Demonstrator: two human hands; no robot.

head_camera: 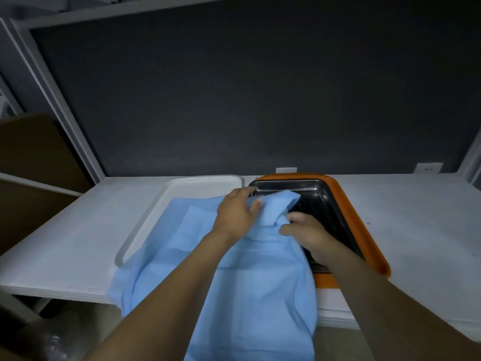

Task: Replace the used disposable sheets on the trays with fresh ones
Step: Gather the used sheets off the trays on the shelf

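Your light blue sheet (pixel 250 295) lies spread over the right part of the white tray (pixel 166 194). It spills across the left side of the black tray (pixel 320 194) and hangs down over the near edge of the table towards you. Between your hands it rises into a bunched fold that stands over the near-left part of the black tray. Your left hand (pixel 235 214) lies on top of the sheet with its fingers (pixel 244 191) stretched almost straight towards the black tray's far rim and the thumb spread against the left flank of that fold; it is not closed round anything. Your right hand (pixel 309 235) sits just right of the fold, inside the black tray, with its fingers (pixel 296 218) curled tight and the cloth gathered in them at the fold's base. The black tray rests inside a larger orange tray (pixel 364 230), whose rim shows along its right side and near corner, and the white tray stands just beside the pair on the left. All of this is on a white table (pixel 78 230). Behind it is a dark grey wall (pixel 234 100) with a white wall socket (pixel 428 168) low on the right, a white metal frame (pixel 65 105) runs up the left, and a brown cardboard box (pixel 33 152) stands beyond that frame.
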